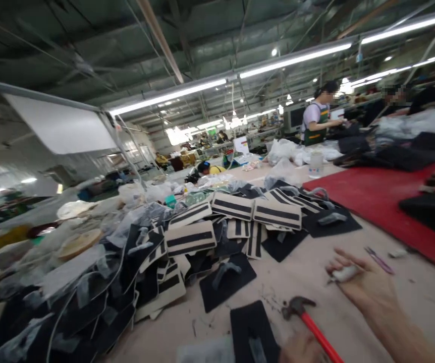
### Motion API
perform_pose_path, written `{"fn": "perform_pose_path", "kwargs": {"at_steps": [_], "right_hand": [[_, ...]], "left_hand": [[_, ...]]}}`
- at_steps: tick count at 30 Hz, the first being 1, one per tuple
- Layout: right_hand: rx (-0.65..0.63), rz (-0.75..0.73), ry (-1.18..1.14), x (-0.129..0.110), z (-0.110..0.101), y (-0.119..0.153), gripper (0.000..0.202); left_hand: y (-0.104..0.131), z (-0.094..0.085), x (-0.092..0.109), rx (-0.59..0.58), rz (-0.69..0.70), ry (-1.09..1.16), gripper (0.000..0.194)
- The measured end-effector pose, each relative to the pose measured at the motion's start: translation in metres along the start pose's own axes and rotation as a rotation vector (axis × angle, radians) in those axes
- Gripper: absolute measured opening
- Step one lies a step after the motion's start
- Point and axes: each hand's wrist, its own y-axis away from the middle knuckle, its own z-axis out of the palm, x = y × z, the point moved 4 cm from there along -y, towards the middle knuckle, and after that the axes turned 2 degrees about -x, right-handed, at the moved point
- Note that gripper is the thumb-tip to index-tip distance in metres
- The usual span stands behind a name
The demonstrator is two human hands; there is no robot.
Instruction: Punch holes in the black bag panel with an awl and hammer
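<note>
1. Long white tube lamps run under the dark ceiling of a big workshop, and a wide beige worktable (308,282) with a dusty, scratched top fills the lower part of the view.
2. One red felt-like mat (376,201) lies on the far right of the table, with dark cloth bundles on it.
3. One large heap of flat pieces (157,252) covers the left and middle: many cream rectangular panels with two black stripes each, mixed with black panels and clear plastic bags; they are too many to count.
4. Two single black flat panels lie apart from the heap, one (227,282) with a grey strap across it and one (251,327) at the bottom edge.
5. One hammer with a dark metal head and a red handle (308,322) rests on the table, head to the left.
6. The right hand (365,282) lies on the table at the lower right; its fingers are curled, not spread, and they close around one small white cylinder-shaped object (344,274).
7. The left hand (301,350) shows only as a small part at the bottom edge, just beside the red handle; I cannot tell whether its fingers are spread or closed, or whether they touch the handle.
8. One pair of thin purple snips (379,260) lies just beyond the right hand.
9. One person in a green apron (316,121) stands at the far side.
</note>
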Motion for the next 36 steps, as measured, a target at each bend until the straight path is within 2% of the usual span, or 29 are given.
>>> {"fn": "perform_pose_path", "kwargs": {"at_steps": [1,2,3,5,8,11,14,17,20,24,26,30,33,36], "right_hand": [[-0.005,0.059,-0.065,0.006,0.009,0.014,0.03],[-0.006,0.087,-0.127,0.011,0.019,0.026,0.031],[-0.002,0.102,-0.181,0.016,0.027,0.036,0.029],[-0.014,0.113,-0.25,0.023,0.038,0.049,0.023],[0.014,0.106,-0.286,0.031,0.039,0.066,0.018],[0.067,0.112,-0.295,0.038,0.036,0.083,0.017],[0.089,0.142,-0.3,0.048,0.035,0.093,0.017],[0.079,0.173,-0.313,0.061,0.034,0.099,0.017],[0.102,0.216,-0.304,0.077,0.027,0.105,0.017],[0.176,0.27,-0.266,0.101,0.014,0.113,0.016],[0.169,0.303,-0.249,0.112,0.012,0.118,0.017],[0.154,0.35,-0.141,0.13,0.008,0.131,0.016],[0.136,0.308,0.068,0.138,-0.012,0.135,0.009],[0.109,0.217,0.347,0.146,-0.044,0.125,0.01]], "left_hand": [[0.006,0.005,0.005,0.029,0.022,0.027,0.037],[0.011,0.006,0.012,0.121,0.069,0.017,0.042],[0.015,0.005,0.018,0.194,0.092,0.013,0.046],[0.018,-0.005,0.027,0.336,0.055,0.059,0.045],[0.015,-0.026,0.037,0.441,-0.197,0.261,0.03],[0.013,-0.043,0.045,0.469,-0.516,0.534,0.023],[0.011,-0.058,0.054,0.457,-0.661,0.666,0.028],[0.009,-0.074,0.064,0.437,-0.63,0.62,0.03],[0.008,-0.086,0.076,0.424,-0.525,0.54,0.025],[0.007,-0.092,0.09,0.431,-0.309,0.489,0.019],[0.01,-0.095,0.093,0.442,-0.216,0.455,0.016],[0.026,-0.101,0.095,0.473,-0.162,0.414,0.016],[0.044,-0.102,0.098,0.476,-0.154,0.417,0.02],[0.062,-0.095,0.093,0.494,-0.155,0.396,0.022]]}}
